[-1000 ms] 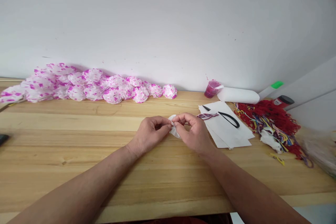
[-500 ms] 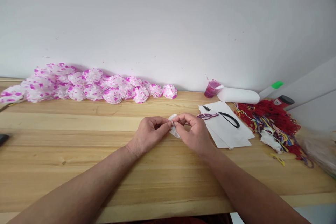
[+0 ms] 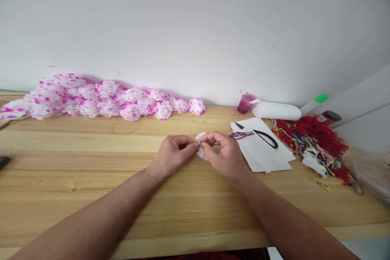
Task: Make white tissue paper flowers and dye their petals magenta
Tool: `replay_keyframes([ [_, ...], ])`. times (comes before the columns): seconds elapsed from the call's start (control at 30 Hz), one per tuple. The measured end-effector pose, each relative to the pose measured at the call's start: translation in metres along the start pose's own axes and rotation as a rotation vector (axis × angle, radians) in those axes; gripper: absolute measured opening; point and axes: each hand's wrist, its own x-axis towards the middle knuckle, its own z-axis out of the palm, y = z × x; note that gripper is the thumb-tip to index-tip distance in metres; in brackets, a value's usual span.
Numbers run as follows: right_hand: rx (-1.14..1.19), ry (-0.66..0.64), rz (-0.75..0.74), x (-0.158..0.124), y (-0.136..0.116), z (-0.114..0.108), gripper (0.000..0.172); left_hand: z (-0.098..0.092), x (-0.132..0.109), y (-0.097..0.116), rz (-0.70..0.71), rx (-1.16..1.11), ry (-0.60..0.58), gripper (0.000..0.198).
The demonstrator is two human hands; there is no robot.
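While the left hand [image 3: 176,153] pinches one side of a small gathered white piece [image 3: 201,154], the right hand [image 3: 224,153] grips it from the other, thumbs and forefingers closed nearly tip to tip, as seen from the head camera. The piece is at the middle of a wooden counter [image 3: 128,211], its pale edges fanning out above and below the fingertips; whether it touches the wood cannot be told. Behind, a row of white-and-magenta ruffled puffs [image 3: 108,101] lines the wall [image 3: 170,28], piled higher toward the left. Just beyond the right hand, dark strands [image 3: 240,134] cross the edge of some white sheets [image 3: 265,160], where a black loop [image 3: 270,141] also rests. A magenta-stained cup [image 3: 244,104] stands beside a white roll [image 3: 277,111]; nearby, red yarn [image 3: 319,130] lies tangled with multicolored threads [image 3: 324,156], and a loose yellow strand [image 3: 322,185] sits in front.
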Motion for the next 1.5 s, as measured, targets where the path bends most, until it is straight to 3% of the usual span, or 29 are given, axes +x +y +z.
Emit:
replay_keyframes([
  [1.23, 0.006, 0.012, -0.072, -0.0002, 0.0068, 0.0025, 0.006, -0.0015, 0.0008, 0.0004, 0.018, -0.06, -0.037, 0.03],
  [1.5, -0.004, 0.001, -0.029, 0.0001, 0.0057, 0.0021, 0.004, -0.0013, -0.0001, 0.0015, 0.002, -0.026, -0.037, 0.03],
])
